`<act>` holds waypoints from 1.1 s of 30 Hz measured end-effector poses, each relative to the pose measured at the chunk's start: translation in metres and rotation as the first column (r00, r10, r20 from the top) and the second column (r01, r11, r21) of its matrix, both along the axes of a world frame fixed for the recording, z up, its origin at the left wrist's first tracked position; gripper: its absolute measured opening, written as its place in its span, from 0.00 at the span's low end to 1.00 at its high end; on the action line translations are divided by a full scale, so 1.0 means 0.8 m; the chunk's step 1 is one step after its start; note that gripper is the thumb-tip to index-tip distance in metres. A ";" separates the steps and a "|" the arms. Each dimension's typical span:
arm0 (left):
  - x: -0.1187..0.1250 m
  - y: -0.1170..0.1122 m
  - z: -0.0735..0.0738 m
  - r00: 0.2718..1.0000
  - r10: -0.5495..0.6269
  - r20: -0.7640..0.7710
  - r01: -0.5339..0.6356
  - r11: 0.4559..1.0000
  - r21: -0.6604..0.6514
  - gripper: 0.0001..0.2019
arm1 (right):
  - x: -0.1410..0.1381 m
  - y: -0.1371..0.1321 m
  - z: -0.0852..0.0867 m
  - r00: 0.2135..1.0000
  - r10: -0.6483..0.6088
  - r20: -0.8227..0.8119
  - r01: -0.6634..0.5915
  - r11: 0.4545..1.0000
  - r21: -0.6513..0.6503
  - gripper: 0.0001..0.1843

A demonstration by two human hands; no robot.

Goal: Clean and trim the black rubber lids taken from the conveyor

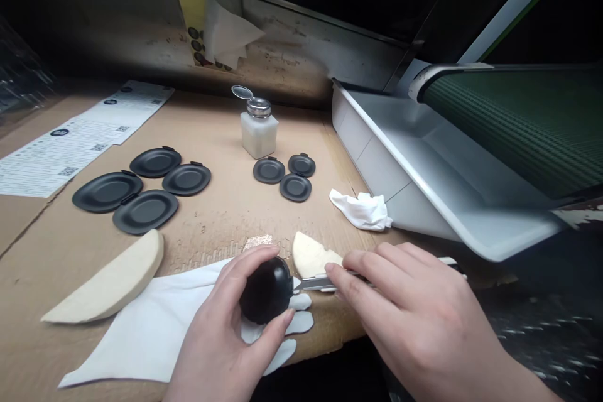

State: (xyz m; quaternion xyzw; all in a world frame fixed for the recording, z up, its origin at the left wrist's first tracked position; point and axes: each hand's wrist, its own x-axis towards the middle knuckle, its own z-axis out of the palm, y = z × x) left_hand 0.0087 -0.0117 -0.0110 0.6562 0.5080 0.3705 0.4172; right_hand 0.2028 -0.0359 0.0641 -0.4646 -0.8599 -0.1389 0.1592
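Observation:
My left hand (pixel 230 320) pinches a glossy black round plastic lid (pixel 266 290) between thumb and fingers, its small tab facing right. In my right hand (pixel 414 308) is a utility knife (pixel 316 283), blade pointing left, with its tip at or very near the lid's tab. Much of the knife's handle is hidden by my fingers. A white glove (pixel 155 320) lies flat under and left of the lid. Just behind the blade sits a cream sponge piece (pixel 313 254), and a longer cream sponge wedge (pixel 110 279) rests to the left.
Black lids (pixel 146 210) lie on the cardboard, with smaller black lids (pixel 295 187) farther right. Behind them stands a square dispenser bottle (pixel 259 132), its cap flipped up. A crumpled white cloth (pixel 362 210) touches a grey-white tray (pixel 400 179). Label sheets (pixel 56 147), a green conveyor belt (pixel 518 119).

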 end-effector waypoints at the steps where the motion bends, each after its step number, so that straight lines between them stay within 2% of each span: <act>1: 0.000 0.000 0.000 1.000 0.004 0.001 -0.004 1.000 -0.006 0.21 | -0.001 0.000 0.000 1.000 0.001 0.005 -0.001 1.000 0.007 0.12; 15: 0.003 -0.002 0.002 0.991 0.056 0.118 -0.040 0.990 -0.134 0.21 | -0.005 0.002 0.001 1.000 0.019 0.019 -0.019 1.000 -0.012 0.13; 33: 0.004 -0.002 0.004 0.982 0.117 0.147 -0.089 0.978 -0.189 0.24 | -0.006 0.004 0.008 0.998 0.044 0.044 -0.042 0.998 -0.052 0.12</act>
